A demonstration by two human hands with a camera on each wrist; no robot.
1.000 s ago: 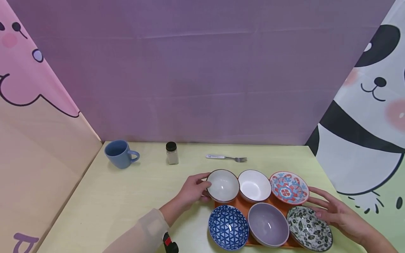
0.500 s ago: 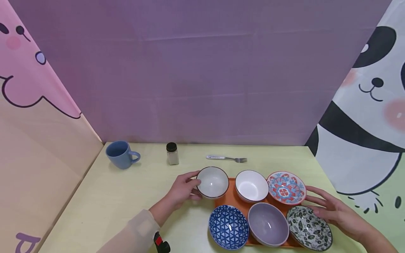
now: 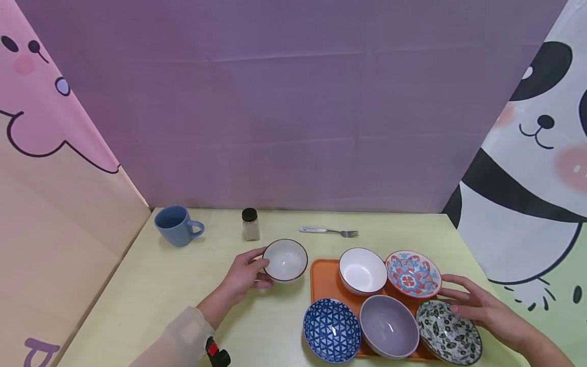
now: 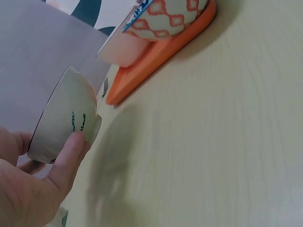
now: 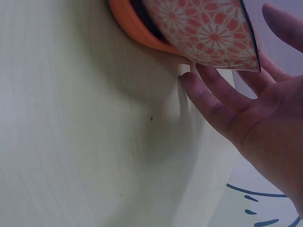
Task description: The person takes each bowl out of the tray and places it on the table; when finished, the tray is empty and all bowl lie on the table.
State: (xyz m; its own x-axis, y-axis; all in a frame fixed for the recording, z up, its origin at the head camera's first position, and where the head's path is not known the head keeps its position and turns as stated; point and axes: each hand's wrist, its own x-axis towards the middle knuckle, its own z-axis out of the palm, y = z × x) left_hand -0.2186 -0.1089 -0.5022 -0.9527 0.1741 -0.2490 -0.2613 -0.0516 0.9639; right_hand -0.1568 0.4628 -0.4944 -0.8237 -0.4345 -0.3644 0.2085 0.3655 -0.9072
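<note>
My left hand grips a white bowl with a dark rim at its left side; the left wrist view has this bowl tilted above the table, fingers of my hand on its outside. On the orange tray stand a white bowl, a red-and-blue patterned bowl, a blue patterned bowl, a lilac bowl and a leaf-patterned bowl. My right hand lies with extended fingers beside the two rightmost bowls; whether it touches them I cannot tell.
A blue mug stands at the back left, a black-capped jar to its right. A fork lies behind the tray. A purple backdrop rises behind the table, with printed sheets at both sides.
My left hand has carried the white bowl leftward from the tray's back left corner, uncovering that corner. The right hand and the red-and-blue bowl have shifted slightly left.
</note>
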